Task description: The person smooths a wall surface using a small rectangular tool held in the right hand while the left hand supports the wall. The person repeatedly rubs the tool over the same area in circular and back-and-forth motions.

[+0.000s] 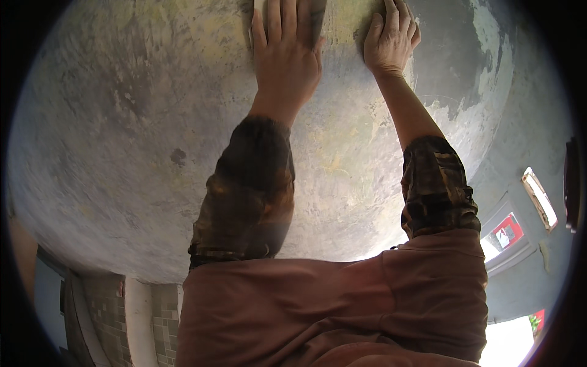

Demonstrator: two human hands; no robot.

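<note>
Brownish-pink shirt (293, 300) up close, then I've got the left hand (286, 64) splayed over a flat pad (317, 15) against patchy plaster (153, 122), probably light and stiff so I'd palm its back, can't tell if the right hand (390, 46) grips anything.

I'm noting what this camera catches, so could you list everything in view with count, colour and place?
mottled surface: 1, grey and yellowish, filling most of the picture
flat block: 1, greyish, under the left hand, cut off by the top edge
wall: 1, blue-grey, right side
window: 1, grey frame with red and white inside, lower right
bright opening: 1, white, bottom right
tiles: many, grey-brown, lower left
post: 1, whitish, between tiles
top: 1, reddish brown, bottom middle
sleeves: 2, dark brown patterned, on the forearms
left hand: 1, bare, on the block
right hand: 1, bare, over the mottled surface
</note>
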